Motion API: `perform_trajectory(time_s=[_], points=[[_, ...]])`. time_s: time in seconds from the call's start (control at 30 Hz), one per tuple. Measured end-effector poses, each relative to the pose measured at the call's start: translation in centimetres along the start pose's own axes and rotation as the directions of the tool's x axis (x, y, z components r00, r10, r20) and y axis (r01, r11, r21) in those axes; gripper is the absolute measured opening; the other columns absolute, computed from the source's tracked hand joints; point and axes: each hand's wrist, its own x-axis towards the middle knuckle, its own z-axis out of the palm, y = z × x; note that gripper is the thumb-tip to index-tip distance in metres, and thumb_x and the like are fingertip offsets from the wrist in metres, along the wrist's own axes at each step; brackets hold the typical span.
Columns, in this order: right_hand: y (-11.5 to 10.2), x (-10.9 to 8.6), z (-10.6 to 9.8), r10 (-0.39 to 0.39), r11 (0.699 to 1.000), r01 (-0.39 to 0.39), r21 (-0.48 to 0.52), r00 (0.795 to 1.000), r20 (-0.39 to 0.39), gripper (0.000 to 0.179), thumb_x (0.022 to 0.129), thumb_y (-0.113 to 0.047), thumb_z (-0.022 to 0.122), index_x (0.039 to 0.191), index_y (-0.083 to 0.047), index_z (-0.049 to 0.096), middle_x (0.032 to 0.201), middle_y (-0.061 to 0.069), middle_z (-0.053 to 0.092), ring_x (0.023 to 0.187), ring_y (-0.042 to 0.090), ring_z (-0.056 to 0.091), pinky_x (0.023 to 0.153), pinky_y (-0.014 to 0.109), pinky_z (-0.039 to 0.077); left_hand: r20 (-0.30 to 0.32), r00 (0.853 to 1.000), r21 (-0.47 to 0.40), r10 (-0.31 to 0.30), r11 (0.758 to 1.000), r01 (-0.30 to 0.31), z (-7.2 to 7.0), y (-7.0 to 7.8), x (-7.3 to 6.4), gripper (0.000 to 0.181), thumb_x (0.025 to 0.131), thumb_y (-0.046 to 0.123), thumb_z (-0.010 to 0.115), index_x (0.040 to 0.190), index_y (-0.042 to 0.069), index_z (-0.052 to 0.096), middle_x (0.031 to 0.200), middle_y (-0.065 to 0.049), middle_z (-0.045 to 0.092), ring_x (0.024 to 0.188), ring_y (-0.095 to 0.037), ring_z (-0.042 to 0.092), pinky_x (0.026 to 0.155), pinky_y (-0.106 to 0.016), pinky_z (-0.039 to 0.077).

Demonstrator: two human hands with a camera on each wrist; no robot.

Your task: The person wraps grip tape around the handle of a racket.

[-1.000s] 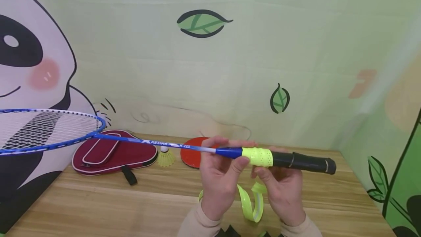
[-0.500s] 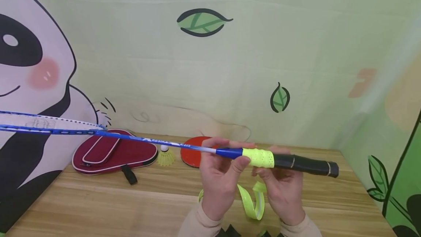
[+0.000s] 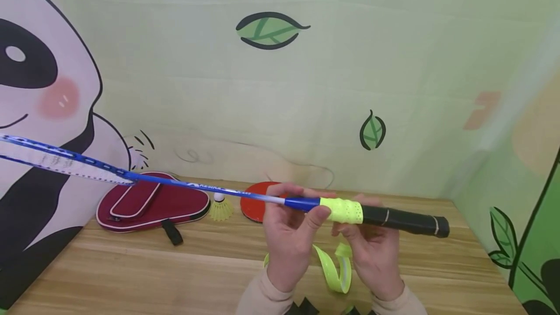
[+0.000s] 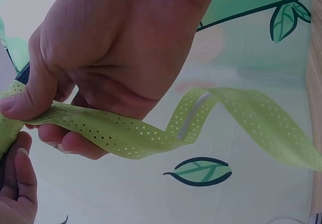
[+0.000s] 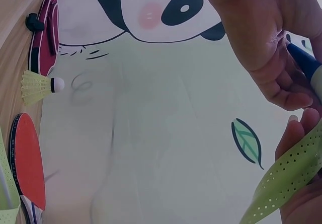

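A blue badminton racket (image 3: 170, 182) is held level above the table, its head reaching out of the head view at the left. My left hand (image 3: 288, 247) grips it at the blue cone and the top of the handle, thumb on the yellow-green wrap. My right hand (image 3: 378, 261) is under the handle and pinches perforated overgrip tape (image 4: 121, 138) between thumb and fingers. Wrapped tape covers the upper handle; the lower part is black (image 3: 407, 220). A loose, twisted length of tape hangs down between the hands in the head view.
On the wooden table (image 3: 144, 271) lie a dark red paddle case (image 3: 175, 203), a yellow shuttlecock (image 3: 221, 208) and a red table tennis bat (image 3: 253, 208), partly behind my left hand. A printed backdrop (image 3: 197, 86) stands behind the table.
The racket has turned about its shaft: its head goes from showing its face, through nearly edge-on, to tilted the other way. Both hands keep nearly the same places.
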Motion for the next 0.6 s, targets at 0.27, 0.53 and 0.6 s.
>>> perform_trajectory(time_s=[0.27,0.53,0.6], points=[[-0.14,-0.20,0.20,0.012,1.000,-0.012,0.015,1.000,-0.008,0.037,0.087,0.004,0.066,0.118,0.015,0.048,0.092,0.009,0.065,0.073,0.016,0.063,0.064,0.025,0.053,-0.068,0.998,0.056,-0.007,0.998,0.011,0.12,-0.03,-0.17,0.039,0.090,0.007,0.070,0.108,-0.008,0.039,0.095,0.003,0.067,0.082,-0.009,0.065,0.070,-0.020,0.052],[-0.25,-0.34,0.29,0.000,1.000,0.000,0.016,1.000,-0.007,0.050,0.087,0.004,0.066,0.130,0.016,0.045,0.098,0.008,0.068,0.074,0.014,0.064,0.066,0.024,0.054,-0.119,0.993,0.079,-0.020,0.996,0.030,0.15,-0.09,-0.17,0.042,0.088,0.012,0.073,0.104,-0.009,0.040,0.089,0.005,0.064,0.077,-0.006,0.060,0.065,-0.017,0.049],[-0.33,-0.34,0.28,0.008,1.000,-0.008,0.027,1.000,-0.004,0.045,0.087,0.005,0.065,0.127,0.017,0.047,0.097,0.009,0.069,0.074,0.014,0.064,0.066,0.024,0.055,-0.125,0.992,0.085,-0.022,0.996,0.033,0.12,-0.08,-0.15,0.045,0.088,0.012,0.073,0.103,-0.011,0.038,0.088,0.005,0.064,0.076,-0.005,0.060,0.064,-0.016,0.048]])
